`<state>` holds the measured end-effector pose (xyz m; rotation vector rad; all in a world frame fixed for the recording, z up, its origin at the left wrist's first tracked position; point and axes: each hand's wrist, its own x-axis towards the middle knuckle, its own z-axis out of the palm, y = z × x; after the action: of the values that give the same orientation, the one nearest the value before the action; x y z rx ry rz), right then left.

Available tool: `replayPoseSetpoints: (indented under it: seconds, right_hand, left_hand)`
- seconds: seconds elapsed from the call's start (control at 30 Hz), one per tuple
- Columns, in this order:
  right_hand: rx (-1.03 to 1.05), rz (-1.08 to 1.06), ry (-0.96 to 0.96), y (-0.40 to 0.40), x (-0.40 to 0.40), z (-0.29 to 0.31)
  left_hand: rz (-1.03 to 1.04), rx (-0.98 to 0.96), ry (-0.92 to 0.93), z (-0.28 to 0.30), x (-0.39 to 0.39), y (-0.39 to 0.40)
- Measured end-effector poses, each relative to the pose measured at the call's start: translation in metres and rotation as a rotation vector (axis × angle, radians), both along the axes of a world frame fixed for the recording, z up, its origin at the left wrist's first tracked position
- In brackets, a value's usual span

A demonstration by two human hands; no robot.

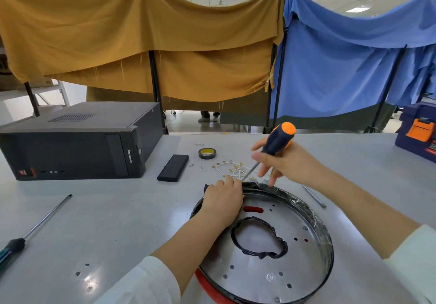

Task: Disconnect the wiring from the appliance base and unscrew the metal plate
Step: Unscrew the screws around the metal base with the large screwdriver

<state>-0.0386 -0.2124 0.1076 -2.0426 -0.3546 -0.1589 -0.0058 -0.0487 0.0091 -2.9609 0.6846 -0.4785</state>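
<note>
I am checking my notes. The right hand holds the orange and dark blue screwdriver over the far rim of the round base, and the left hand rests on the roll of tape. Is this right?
One detail is wrong. In the head view the left hand rests on the far rim of the round base, not on the roll of tape, which lies apart on the table. The right hand does hold the screwdriver.

Grey table (141, 209); computer tower (77, 143); appliance base (313, 221)

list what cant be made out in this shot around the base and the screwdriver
- Screwdriver tip, head view: hidden behind the left hand at the far rim of the appliance base, so the screw it meets cannot be seen.
- Left fingertips: curled over the rim, grip unclear.
- Wires with brass terminals: too small to tell whether any are attached.
- Second screwdriver: handle cut off by the left edge.
- Toolbox: cut off by the right edge.
</note>
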Motion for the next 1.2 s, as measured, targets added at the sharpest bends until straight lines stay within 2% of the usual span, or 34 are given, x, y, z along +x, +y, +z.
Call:
replayPoseSetpoints:
  seconds: [0.1, 0.2, 0.27, 0.37, 0.53, 0.67, 0.93, 1.03, 1.13, 1.2]
  right_hand:
    - [0.007, -0.008, -0.052, 0.007, 0.003, -0.02]
    - [0.126, -0.012, -0.04, 0.009, 0.01, -0.034]
    - [0.036, -0.058, -0.093, 0.005, 0.015, -0.046]
    - [-0.202, -0.157, -0.135, -0.001, 0.021, -0.064]
    - [-0.351, -0.104, -0.045, -0.002, 0.029, -0.077]
    - [-0.529, -0.107, -0.056, -0.003, 0.029, -0.083]
    - [-0.572, -0.106, -0.061, -0.002, 0.028, -0.083]
    - [-0.589, -0.111, -0.066, -0.001, 0.028, -0.083]
    - [-0.593, -0.108, -0.073, 0.0, 0.029, -0.083]
    - [-0.604, -0.109, -0.076, 0.0, 0.029, -0.083]
  left_hand:
    - [0.0, 0.004, -0.002, 0.001, -0.001, 0.0]
    - [-0.007, -0.007, 0.011, 0.002, -0.001, 0.001]
    - [-0.008, -0.015, 0.009, 0.001, -0.001, 0.001]
    - [-0.003, -0.028, 0.0, 0.0, 0.0, 0.001]
    - [0.021, -0.005, -0.02, -0.002, 0.002, 0.0]
    - [0.055, 0.043, -0.008, -0.002, -0.001, -0.002]
    - [0.077, 0.077, 0.018, 0.001, -0.003, -0.003]
    - [0.093, -0.072, 0.056, 0.004, -0.002, -0.002]
    - [0.012, -0.231, 0.094, 0.008, 0.001, 0.001]
    - [-0.045, -0.527, 0.138, 0.013, -0.001, 0.004]
